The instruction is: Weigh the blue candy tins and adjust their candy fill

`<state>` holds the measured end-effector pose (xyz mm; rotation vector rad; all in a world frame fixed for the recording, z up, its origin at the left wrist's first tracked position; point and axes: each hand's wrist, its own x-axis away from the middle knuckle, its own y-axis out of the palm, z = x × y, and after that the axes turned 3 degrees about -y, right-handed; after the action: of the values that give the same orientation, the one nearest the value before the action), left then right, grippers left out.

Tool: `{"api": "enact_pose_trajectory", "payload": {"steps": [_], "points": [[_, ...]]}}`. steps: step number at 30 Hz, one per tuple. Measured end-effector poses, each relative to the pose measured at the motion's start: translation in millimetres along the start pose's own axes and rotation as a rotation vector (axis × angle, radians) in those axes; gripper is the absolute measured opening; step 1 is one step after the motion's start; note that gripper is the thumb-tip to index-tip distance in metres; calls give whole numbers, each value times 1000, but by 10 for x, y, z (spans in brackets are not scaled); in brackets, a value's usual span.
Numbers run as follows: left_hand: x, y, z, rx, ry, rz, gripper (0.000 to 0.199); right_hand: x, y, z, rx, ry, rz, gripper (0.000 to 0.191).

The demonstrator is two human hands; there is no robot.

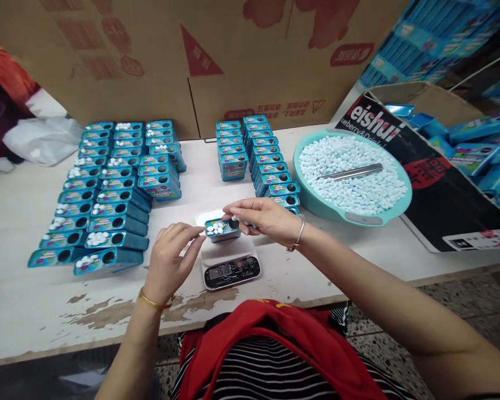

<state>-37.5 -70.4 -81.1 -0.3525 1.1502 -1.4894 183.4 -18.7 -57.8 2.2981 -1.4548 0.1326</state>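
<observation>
A small blue mint tin (223, 235) stands on a white digital scale (232, 272) in front of me, with several white mints on the left of its top and a dark round opening on the right. My left hand (173, 256) is at the tin's left end, thumb and index fingertips drawn together against its edge. Above the opening, my right hand (266, 219) is closed around some white mints (250, 224), which show between the fingers. Lit digits show on the scale's display.
Rows of blue tins (120, 191) stand left, several topped with mints. More tins (266, 158) stand behind the scale. A turquoise basin (354, 218) of mints, with a metal scoop (354, 172) on top, is right. Cardboard (216, 94) walls the back; a box (425, 100) holds blue tins.
</observation>
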Motion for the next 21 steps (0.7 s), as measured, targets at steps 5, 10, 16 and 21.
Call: {"api": "enact_pose_trajectory", "payload": {"steps": [5,10,16,21], "points": [[7,-18,-46,14,-31,28,12,-1,-15,-2,-37,-1,36,13],[24,-54,-103,39,-68,100,9,174,-30,-90,-230,21,122,14],[90,-65,-125,48,-116,147,10,628,-213,183,-356,111,226,17],[84,-42,-86,49,-102,110,17,880,-441,680,-380,205,364,21]]}}
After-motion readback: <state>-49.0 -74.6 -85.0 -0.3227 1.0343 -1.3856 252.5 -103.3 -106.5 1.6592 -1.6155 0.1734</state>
